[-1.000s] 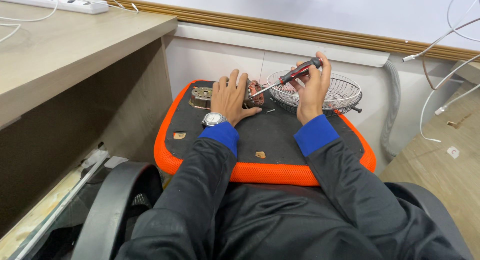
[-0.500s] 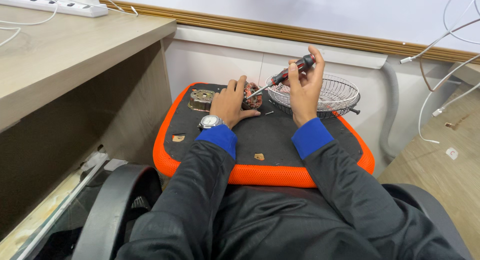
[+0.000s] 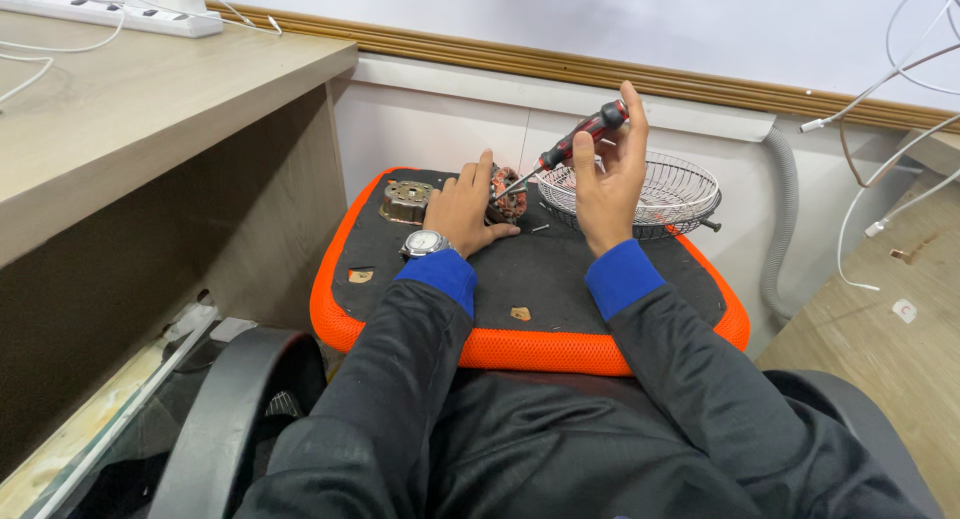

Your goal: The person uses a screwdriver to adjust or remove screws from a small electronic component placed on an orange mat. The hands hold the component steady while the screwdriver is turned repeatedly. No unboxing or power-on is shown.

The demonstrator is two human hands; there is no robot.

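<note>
Here the person's right hand [image 3: 612, 184] is raised above the orange-rimmed black cushion [image 3: 560, 279], fingers closed around the red-and-black handle of a screwdriver [image 3: 570, 149]. The tool slants down to the left, and its tip reaches the copper-wound motor stator [image 3: 506, 191]. The left hand [image 3: 462, 211] lies palm down on the cushion with its fingers spread and resting against the stator, steadying it rather than gripping it. A wristwatch [image 3: 421, 243] sits on that wrist, just above the blue cuff. To the left of the hand, near but apart, lies a metal motor housing plate [image 3: 407, 200]. Behind the right hand stands a round wire basket [image 3: 670, 194] at the cushion's far edge. Two small brown bits [image 3: 520, 314] lie on the cushion near the person. A white power strip [image 3: 130, 14] rests on the wooden table [image 3: 150, 109] at left.
</note>
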